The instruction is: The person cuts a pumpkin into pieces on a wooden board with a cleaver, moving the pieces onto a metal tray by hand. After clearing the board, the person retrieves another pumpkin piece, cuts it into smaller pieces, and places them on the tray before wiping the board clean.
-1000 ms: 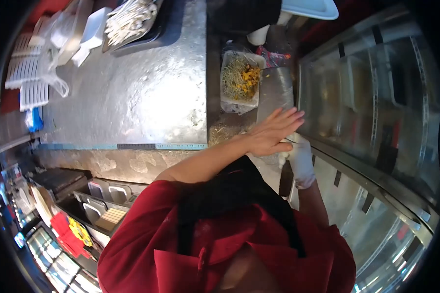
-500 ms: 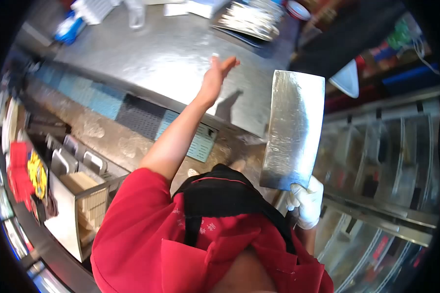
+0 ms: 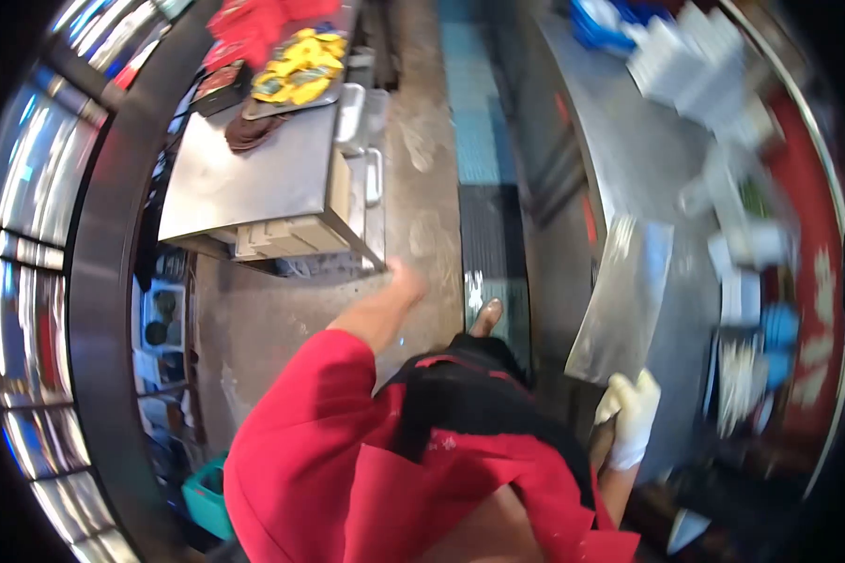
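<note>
My right hand (image 3: 632,413), in a pale disposable glove, grips a thin rectangular metal sheet (image 3: 620,305) by its near end. The sheet is shiny, scuffed and slightly curved, and is held up in front of the steel counter on my right. My bare left hand (image 3: 407,284) is stretched forward over the floor, close to the corner of a steel table (image 3: 253,174). Motion smears its fingers, and no object shows in it.
Yellow packets (image 3: 300,68) lie on a tray atop the steel table. White foam boxes (image 3: 690,61) stand on the right-hand steel counter (image 3: 620,141). A dark mat (image 3: 488,230) runs along the floor between them. A green bin (image 3: 207,497) is at lower left.
The view has swung left, bringing the steel table ahead and the counter to my right. The metal sheet has stayed in my right hand and now tilts. My left hand has moved from the counter to over the floor.
</note>
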A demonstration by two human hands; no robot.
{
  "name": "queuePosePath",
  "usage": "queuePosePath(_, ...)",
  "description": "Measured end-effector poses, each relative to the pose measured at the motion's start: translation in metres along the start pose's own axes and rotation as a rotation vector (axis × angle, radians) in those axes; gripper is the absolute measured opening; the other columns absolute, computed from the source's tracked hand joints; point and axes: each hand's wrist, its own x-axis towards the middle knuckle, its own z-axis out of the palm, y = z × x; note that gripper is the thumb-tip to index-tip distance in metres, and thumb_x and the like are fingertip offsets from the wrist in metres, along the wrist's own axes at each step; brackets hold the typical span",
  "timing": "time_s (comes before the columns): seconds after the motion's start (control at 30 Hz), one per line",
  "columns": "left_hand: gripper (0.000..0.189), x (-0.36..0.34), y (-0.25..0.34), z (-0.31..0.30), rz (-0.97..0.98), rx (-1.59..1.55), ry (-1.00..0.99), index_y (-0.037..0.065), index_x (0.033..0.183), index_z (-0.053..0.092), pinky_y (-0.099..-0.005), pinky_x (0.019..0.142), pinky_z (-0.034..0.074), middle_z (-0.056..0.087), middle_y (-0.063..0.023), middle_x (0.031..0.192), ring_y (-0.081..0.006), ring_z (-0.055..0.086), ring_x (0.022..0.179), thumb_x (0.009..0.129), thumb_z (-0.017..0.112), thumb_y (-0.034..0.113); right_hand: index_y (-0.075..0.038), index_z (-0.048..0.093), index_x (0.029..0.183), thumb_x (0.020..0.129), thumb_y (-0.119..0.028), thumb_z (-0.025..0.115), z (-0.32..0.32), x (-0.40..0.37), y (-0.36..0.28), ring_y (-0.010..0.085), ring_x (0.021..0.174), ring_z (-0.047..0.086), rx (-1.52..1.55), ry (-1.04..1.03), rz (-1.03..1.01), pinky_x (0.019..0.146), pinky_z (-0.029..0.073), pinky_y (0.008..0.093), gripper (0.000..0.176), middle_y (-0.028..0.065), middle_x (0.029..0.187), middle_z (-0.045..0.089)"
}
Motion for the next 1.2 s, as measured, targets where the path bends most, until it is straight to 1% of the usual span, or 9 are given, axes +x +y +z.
queuePosePath(0.07, 0.047, -0.106, 0.029, -0.043, -0.218, -0.06, -0.227, 0.012, 0.126, 0.062, -0.038, 0.106, 0.036, 0.056, -0.0161, 0.132, -0.0258, 0.054, 0.121, 0.086, 0.066, 0.036, 0.003, 0.053, 0.079, 0.087, 0.002, 0.052, 0.017, 0.05, -0.008, 0.0112, 0.038, 0.044, -0.294, -0.009, 0.014, 0.037, 0.039, 0.0275, 0.008, 0.0033, 0.052, 0.047)
queuePosePath(0.13, 0.06, -0.11, 0.013, -0.04, -0.601, -0.724, 0.481, 0.012, 0.137, 0.051, -0.039, 0.108, 0.035, 0.056, -0.0178, 0.132, -0.0258, 0.053, 0.122, 0.087, 0.065, 0.043, 0.001, 0.052, 0.074, 0.087, 0.001, 0.054, 0.027, 0.11, 0.003, 0.012, 0.038, 0.045, -0.202, -0.091, 0.054, 0.037, 0.038, 0.0275, 0.013, 0.0051, 0.053, 0.049)
queuePosePath(0.23, 0.065, -0.114, 0.017, -0.051, -0.621, -0.3, 0.385, 0.01, 0.142, 0.043, -0.0359, 0.099, 0.044, 0.061, -0.0179, 0.125, -0.0243, 0.06, 0.112, 0.09, 0.06, 0.044, 0.0, 0.052, 0.075, 0.086, 0.0, 0.055, 0.065, 0.194, -0.017, 0.0126, 0.04, 0.046, -0.274, -0.225, 0.106, 0.039, 0.04, 0.0281, 0.011, 0.0057, 0.053, 0.05)
queuePosePath(0.33, 0.054, -0.128, 0.108, -0.061, -0.399, -1.099, 0.692, 0.009, 0.135, 0.051, -0.0352, 0.086, 0.052, 0.066, -0.0165, 0.116, -0.0258, 0.066, 0.101, 0.092, 0.057, 0.041, 0.0, 0.052, 0.076, 0.086, -0.001, 0.056, 0.097, 0.267, -0.051, 0.0125, 0.04, 0.046, -0.292, -0.319, 0.078, 0.039, 0.04, 0.0276, 0.011, 0.0054, 0.053, 0.05)
queuePosePath(0.53, 0.052, -0.131, 0.109, -0.052, -0.692, -1.067, 0.656, 0.008, 0.134, 0.052, -0.0354, 0.086, 0.052, 0.066, -0.0169, 0.116, -0.0265, 0.066, 0.102, 0.092, 0.058, 0.04, -0.001, 0.053, 0.078, 0.088, -0.006, 0.054, 0.179, 0.42, -0.109, 0.0131, 0.038, 0.047, -0.4, -0.489, 0.064, 0.038, 0.039, 0.0269, 0.011, 0.0043, 0.052, 0.051)
queuePosePath(0.9, 0.049, -0.028, 0.019, -0.223, -0.771, -1.057, 0.792, 0.008, 0.131, 0.055, -0.0358, 0.086, 0.052, 0.065, -0.0175, 0.116, -0.0279, 0.065, 0.103, 0.092, 0.059, 0.038, -0.001, 0.053, 0.067, 0.086, -0.006, 0.056, 0.398, 0.619, -0.22, 0.0147, 0.037, 0.05, -0.507, -0.704, -0.131, 0.037, 0.039, 0.0286, 0.019, 0.0064, 0.05, 0.052)
queuePosePath(1.1, 0.048, 0.009, -0.017, -0.324, -0.746, -1.058, 0.88, 0.007, 0.129, 0.057, -0.036, 0.086, 0.052, 0.065, -0.0178, 0.116, -0.0286, 0.065, 0.103, 0.092, 0.06, 0.037, -0.002, 0.052, 0.07, 0.085, -0.004, 0.057, 0.504, 0.693, -0.312, 0.0117, 0.039, 0.046, -0.437, -0.628, -0.354, 0.038, 0.038, 0.0267, 0.016, 0.006, 0.053, 0.052)
queuePosePath(1.17, 0.047, 0.038, -0.051, -0.329, -0.729, -1.169, 0.923, 0.007, 0.129, 0.057, -0.036, 0.086, 0.052, 0.065, -0.0179, 0.116, -0.0289, 0.065, 0.103, 0.092, 0.06, 0.037, 0.002, 0.06, 0.089, 0.085, -0.003, 0.057, 0.539, 0.715, -0.342, 0.0069, 0.046, 0.045, -0.483, -0.619, -0.457, 0.044, 0.038, 0.0226, 0.007, 0.0016, 0.06, 0.052)
queuePosePath(1.2, 0.047, 0.054, -0.071, -0.332, -0.706, -1.26, 0.953, 0.007, 0.128, 0.057, -0.0361, 0.085, 0.052, 0.065, -0.018, 0.116, -0.029, 0.065, 0.104, 0.092, 0.06, 0.037, 0.004, 0.064, 0.103, 0.085, -0.002, 0.056, 0.561, 0.727, -0.356, 0.0048, 0.05, 0.044, -0.507, -0.608, -0.51, 0.047, 0.038, 0.021, 0.02, -0.0004, 0.063, 0.052)
